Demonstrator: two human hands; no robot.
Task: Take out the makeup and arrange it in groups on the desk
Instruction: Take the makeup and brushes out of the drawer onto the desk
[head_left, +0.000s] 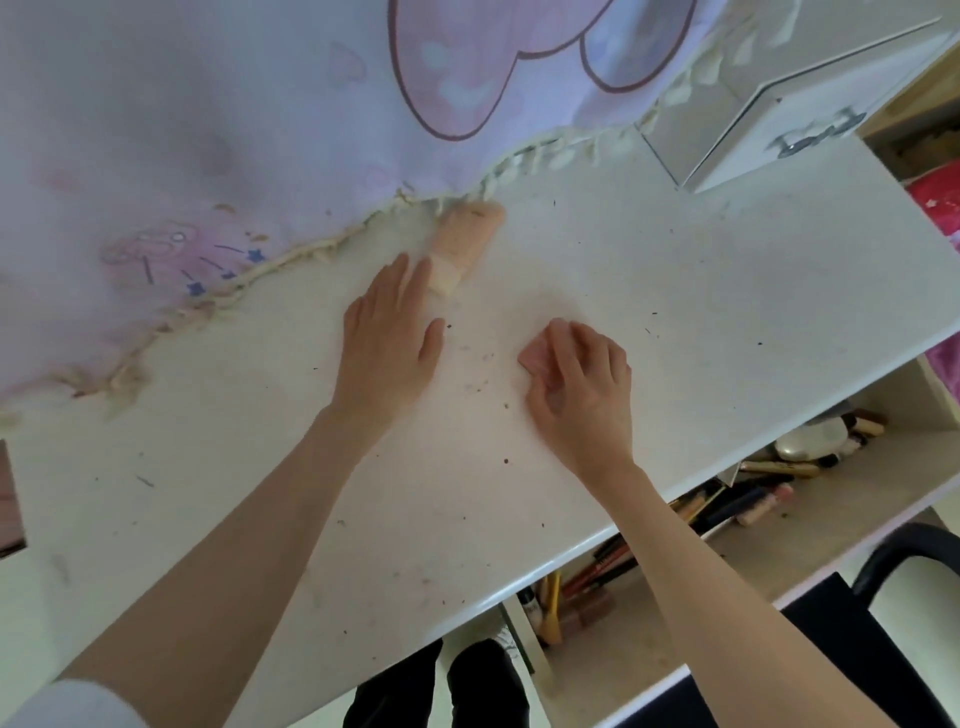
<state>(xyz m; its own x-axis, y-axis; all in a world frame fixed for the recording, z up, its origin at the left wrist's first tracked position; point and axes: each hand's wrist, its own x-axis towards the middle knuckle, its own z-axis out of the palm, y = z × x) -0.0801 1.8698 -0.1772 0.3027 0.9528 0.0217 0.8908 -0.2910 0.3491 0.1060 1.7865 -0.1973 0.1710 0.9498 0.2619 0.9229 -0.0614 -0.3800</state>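
1. A small pink makeup piece (535, 358) is lying on the desk (727, 291) at frame centre, where the right hand (582, 389) is pinching it in a curled grip, probably setting it down
2. A peach tube (462, 244) is lying up and left of it, perhaps starting a group; the left hand (389, 338), fingers flat and released, is touching its near end
3. More makeup is waiting in the open drawer (769, 519) at lower right

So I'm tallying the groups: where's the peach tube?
Head view: the peach tube lies at the desk's far edge by the curtain hem, beyond the left hand's fingertips.
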